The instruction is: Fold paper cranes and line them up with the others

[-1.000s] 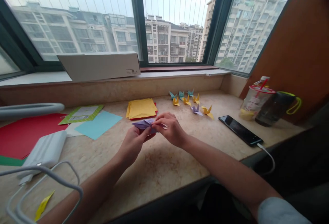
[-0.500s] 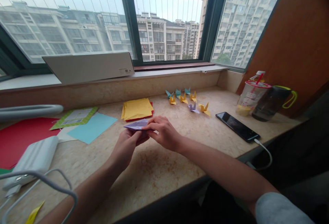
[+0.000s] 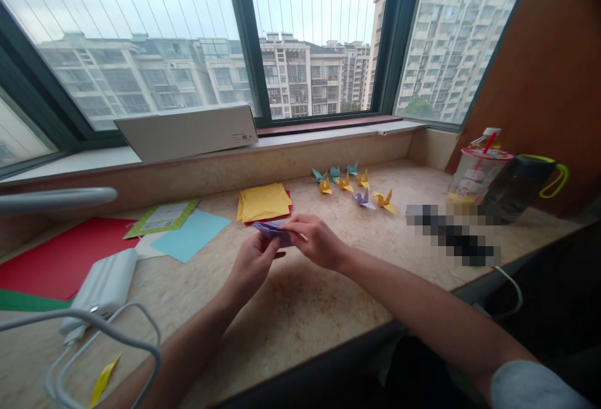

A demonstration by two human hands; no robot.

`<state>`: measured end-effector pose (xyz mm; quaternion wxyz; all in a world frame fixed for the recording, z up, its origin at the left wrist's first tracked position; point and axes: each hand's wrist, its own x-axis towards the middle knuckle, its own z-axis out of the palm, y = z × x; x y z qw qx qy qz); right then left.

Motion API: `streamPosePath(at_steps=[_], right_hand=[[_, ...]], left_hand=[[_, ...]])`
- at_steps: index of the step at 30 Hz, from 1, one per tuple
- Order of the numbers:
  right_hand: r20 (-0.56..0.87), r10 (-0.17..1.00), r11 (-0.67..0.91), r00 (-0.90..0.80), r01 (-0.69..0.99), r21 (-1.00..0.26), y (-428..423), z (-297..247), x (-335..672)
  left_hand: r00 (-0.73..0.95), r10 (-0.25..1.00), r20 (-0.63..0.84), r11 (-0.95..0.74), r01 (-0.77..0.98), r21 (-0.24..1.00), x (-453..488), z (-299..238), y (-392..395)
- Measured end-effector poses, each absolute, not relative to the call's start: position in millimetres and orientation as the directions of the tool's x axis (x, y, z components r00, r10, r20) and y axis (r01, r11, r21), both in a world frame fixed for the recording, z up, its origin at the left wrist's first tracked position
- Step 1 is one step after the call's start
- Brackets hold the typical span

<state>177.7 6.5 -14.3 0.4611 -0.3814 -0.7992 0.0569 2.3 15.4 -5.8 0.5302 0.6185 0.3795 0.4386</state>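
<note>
A folded piece of purple origami paper [image 3: 271, 228] is held between both hands, just above the counter. My left hand [image 3: 256, 257] pinches it from below and the left, thumb on the near side. The fingers of my right hand [image 3: 315, 238] grip its right part and cover some of it. Behind the hands lies a stack of yellow paper [image 3: 264, 202] with red sheets under it. Farther right stand several folded cranes: teal ones at the back, yellow ones [image 3: 385, 201], and a purple crane [image 3: 364, 198].
On the left are a light blue sheet [image 3: 191, 237], a red sheet [image 3: 51, 252], a green-edged packet [image 3: 162, 218], and a white power bank [image 3: 106, 280] with cables. At right, a blurred-out dark object [image 3: 453, 235] lies before a lidded cup [image 3: 479, 177] and a dark bottle [image 3: 519, 186].
The view has shifted, so everything sits farther right. The purple paper has been tilted and now shows its folded layers. Both hands have kept hold of it.
</note>
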Motion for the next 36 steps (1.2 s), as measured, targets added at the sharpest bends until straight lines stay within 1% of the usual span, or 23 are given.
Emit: streamPosePath(at_steps=[3, 6, 8, 11, 14, 16, 18, 22, 25, 27, 30, 33, 36], right_hand=[[0.704, 0.67, 0.718, -0.238, 0.452, -0.53, 6.3, -12.9, 176.2], [0.686, 0.7, 0.706, -0.196, 0.329, -0.627, 8.1, -15.9, 173.9], [0.623, 0.759, 0.651, -0.188, 0.221, -0.726, 10.1, -20.1, 171.5], [0.511, 0.836, 0.53, -0.199, 0.049, -0.847, 12.5, -25.5, 167.3], [0.459, 0.867, 0.455, -0.196, -0.065, -0.888, 12.9, -26.9, 164.8], [0.449, 0.877, 0.438, -0.172, -0.101, -0.893, 12.6, -26.8, 165.1], [0.461, 0.876, 0.455, -0.14, -0.074, -0.888, 12.5, -27.1, 167.1], [0.508, 0.855, 0.519, -0.107, 0.145, -0.843, 11.8, -25.8, 172.6], [0.576, 0.807, 0.589, -0.129, 0.244, -0.77, 7.7, -19.3, 174.7], [0.608, 0.772, 0.634, -0.183, 0.265, -0.726, 3.7, -14.0, 174.7], [0.612, 0.745, 0.667, -0.265, 0.286, -0.688, -0.8, -9.5, 173.5], [0.622, 0.737, 0.675, -0.265, 0.311, -0.669, -2.0, -9.7, 171.8], [0.618, 0.752, 0.659, -0.231, 0.301, -0.689, -2.3, -10.6, 170.5]], left_hand=[[0.333, 0.927, 0.171, -0.188, 0.021, 0.982, 2.7, -6.2, 15.9], [0.326, 0.91, 0.257, -0.26, -0.033, 0.965, 3.1, -5.9, 15.2], [0.334, 0.885, 0.326, -0.307, -0.11, 0.945, 2.7, -4.8, 14.5], [0.346, 0.874, 0.341, -0.306, -0.153, 0.94, 0.6, -2.2, 13.4], [0.325, 0.888, 0.326, -0.299, -0.13, 0.945, -1.9, 0.2, 12.9], [0.323, 0.89, 0.322, -0.3, -0.118, 0.947, -2.9, 1.3, 12.6], [0.342, 0.885, 0.315, -0.29, -0.124, 0.949, -3.0, 2.2, 11.7], [0.365, 0.879, 0.308, -0.264, -0.166, 0.95, -1.4, 3.2, 8.8], [0.359, 0.877, 0.32, -0.271, -0.181, 0.945, -0.8, 2.4, 8.1], [0.354, 0.877, 0.325, -0.277, -0.181, 0.944, -1.2, 1.5, 9.1], [0.316, 0.894, 0.316, -0.278, -0.162, 0.947, -2.7, 0.4, 12.1], [0.271, 0.913, 0.306, -0.274, -0.151, 0.95, -3.4, -0.8, 14.7], [0.264, 0.92, 0.291, -0.246, -0.19, 0.95, -2.7, -2.2, 14.7]])
